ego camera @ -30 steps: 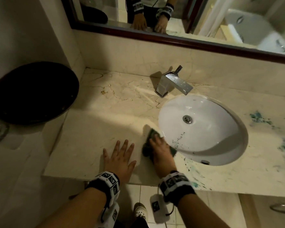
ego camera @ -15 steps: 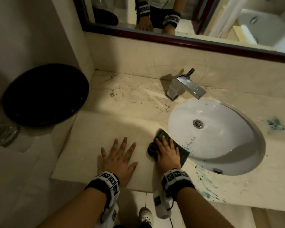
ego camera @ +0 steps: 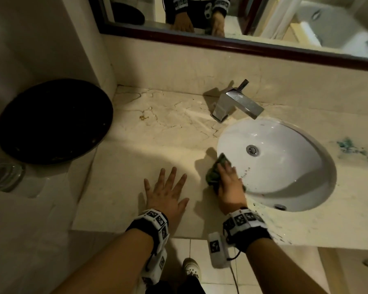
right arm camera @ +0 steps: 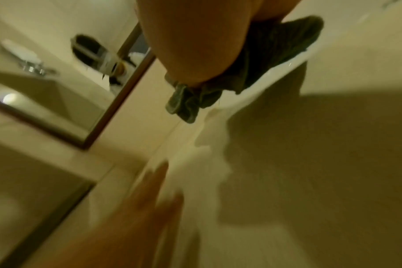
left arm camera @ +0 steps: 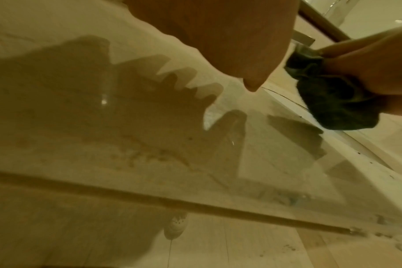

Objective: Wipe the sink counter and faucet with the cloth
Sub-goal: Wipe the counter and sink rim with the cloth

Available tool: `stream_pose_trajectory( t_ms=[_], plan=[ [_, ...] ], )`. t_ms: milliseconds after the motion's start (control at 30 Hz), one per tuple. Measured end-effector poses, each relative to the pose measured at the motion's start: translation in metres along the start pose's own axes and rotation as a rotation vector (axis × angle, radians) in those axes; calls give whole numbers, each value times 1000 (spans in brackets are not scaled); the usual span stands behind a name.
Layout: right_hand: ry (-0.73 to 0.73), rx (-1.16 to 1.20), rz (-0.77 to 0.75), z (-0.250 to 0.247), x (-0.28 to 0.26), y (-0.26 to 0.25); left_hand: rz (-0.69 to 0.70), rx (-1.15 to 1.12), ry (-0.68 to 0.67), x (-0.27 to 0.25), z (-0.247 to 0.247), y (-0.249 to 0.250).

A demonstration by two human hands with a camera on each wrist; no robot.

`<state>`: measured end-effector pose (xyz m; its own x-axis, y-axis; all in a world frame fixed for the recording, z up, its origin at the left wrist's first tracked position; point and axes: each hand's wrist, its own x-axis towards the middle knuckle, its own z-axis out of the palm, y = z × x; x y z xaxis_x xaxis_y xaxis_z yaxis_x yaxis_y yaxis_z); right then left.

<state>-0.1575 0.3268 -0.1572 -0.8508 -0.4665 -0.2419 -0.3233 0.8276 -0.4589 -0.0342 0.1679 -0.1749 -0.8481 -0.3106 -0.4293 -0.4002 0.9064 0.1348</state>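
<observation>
A dark green cloth (ego camera: 212, 177) lies bunched on the beige marble counter (ego camera: 147, 145) at the front left rim of the white sink (ego camera: 285, 166). My right hand (ego camera: 229, 181) lies on top of it with fingers stretched forward, pressing it down. The left wrist view shows the cloth (left arm camera: 333, 105) under that right hand (left arm camera: 379, 63); in the right wrist view the cloth (right arm camera: 276, 54) sticks out beneath the palm. My left hand (ego camera: 168, 192) rests flat on the counter, fingers spread, just left of the cloth. The chrome faucet (ego camera: 236, 102) stands behind the sink, untouched.
Blue-green stains (ego camera: 348, 145) mark the counter right of the sink, and specks dot its front rim. A black round lid (ego camera: 53, 122) and a glass (ego camera: 4, 175) sit to the left, below counter level. The mirror's dark frame (ego camera: 242, 43) runs above the backsplash.
My right hand has rubbed the cloth a little along the sink's left front rim, now slightly farther back. The left hand stays flat in place. The head view has shifted.
</observation>
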Motion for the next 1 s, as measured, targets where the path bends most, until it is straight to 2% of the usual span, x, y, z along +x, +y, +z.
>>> stream_pose_trajectory(
  t_ms=[100,233,433,567,633,700,733,767,867,900,933,1000],
  plan=[
    [-224,-236,-81,32,-28,-7,27,-1,-13,4,1,10],
    [-258,-320,-72,38,-37,18,57,13,-44,5,11,13],
    [-179,-217,106,19,-28,44,65,20,-28,2,13,13],
    [-159,-122,160,1,-14,63,52,19,-22,-2,9,15],
    [-164,50,264,-17,-6,73,41,23,-20,-4,10,16],
    [-97,218,350,-41,-4,83,43,30,-25,-8,11,21],
    [-35,243,336,-51,-6,89,45,30,-28,-11,11,26],
    [43,220,258,-57,-9,94,46,28,-27,-13,12,30],
    [226,99,-56,-58,-34,100,66,3,-19,-18,13,49],
    [220,54,-159,-50,-46,101,73,-9,-16,-18,14,57],
    [149,8,-233,-39,-55,99,76,-19,-14,-18,16,63],
    [-107,-100,-288,-16,-77,98,73,-32,7,-18,18,75]
  ],
)
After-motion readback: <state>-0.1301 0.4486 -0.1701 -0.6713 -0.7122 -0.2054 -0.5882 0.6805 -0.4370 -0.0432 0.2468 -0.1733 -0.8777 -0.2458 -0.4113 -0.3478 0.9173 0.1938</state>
